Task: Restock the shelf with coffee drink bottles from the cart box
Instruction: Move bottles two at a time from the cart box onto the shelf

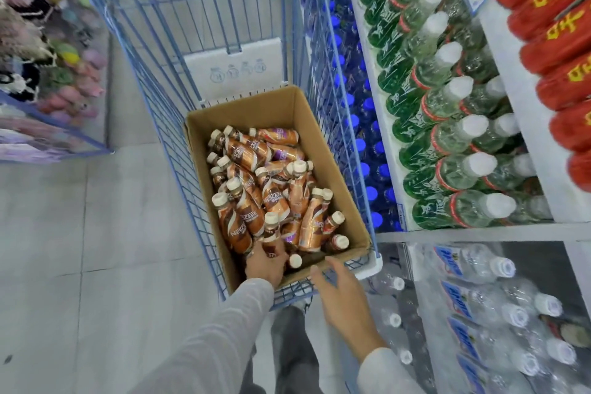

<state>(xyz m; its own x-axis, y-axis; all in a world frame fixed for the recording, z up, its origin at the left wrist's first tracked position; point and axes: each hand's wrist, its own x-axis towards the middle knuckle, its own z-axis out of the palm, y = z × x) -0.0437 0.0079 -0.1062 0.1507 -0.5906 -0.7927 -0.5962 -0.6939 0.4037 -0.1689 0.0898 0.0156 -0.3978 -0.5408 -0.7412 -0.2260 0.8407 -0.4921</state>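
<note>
Reaching into the cardboard box (323, 150) that sits in the blue wire cart (166, 125), the left hand (265, 264) grips one upright coffee drink bottle (271, 233) at the box's near end, its fingers (283, 254) curled round the lower body while the cream cap stands clear above them. The remaining coffee drink bottles (256, 169), brown and orange with cream caps, lie heaped at mixed angles across the box floor, most leaning or lying flat. The right hand (343, 294) is over the near rim of the cart, just beside the box's near wall, with its fingers (334, 264) loosely spread and holding nothing; whether they touch the rim cannot be told. Both arms wear grey sleeves. A white carton (236, 70) stands in the cart beyond the box. To the right, the shelf (556, 201) carries rows of green-labelled bottles (425, 125) with white caps, blue-capped bottles (361, 144) on the level below, red packs (556, 51) above, and clear water bottles (473, 265) nearest the person. Grey floor tiles (96, 233) lie to the left.
</note>
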